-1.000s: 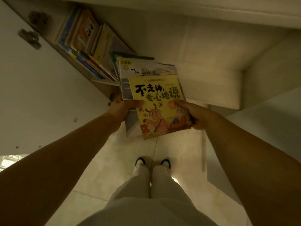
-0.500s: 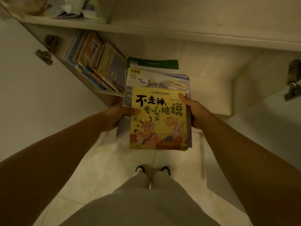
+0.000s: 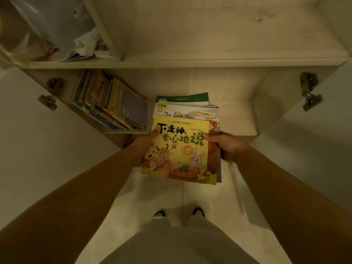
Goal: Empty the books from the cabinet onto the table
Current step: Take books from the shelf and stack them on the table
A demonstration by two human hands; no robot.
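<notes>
A stack of thin picture books (image 3: 185, 119) — top cover yellow with black characters, a cartoon deer and a rabbit — is held flat in front of the lower shelf (image 3: 236, 119). The left hand (image 3: 142, 143) grips its left edge, thumb on the cover; the right hand (image 3: 226, 147) grips the right edge. More books (image 3: 108, 103) lean in the shelf's left corner.
</notes>
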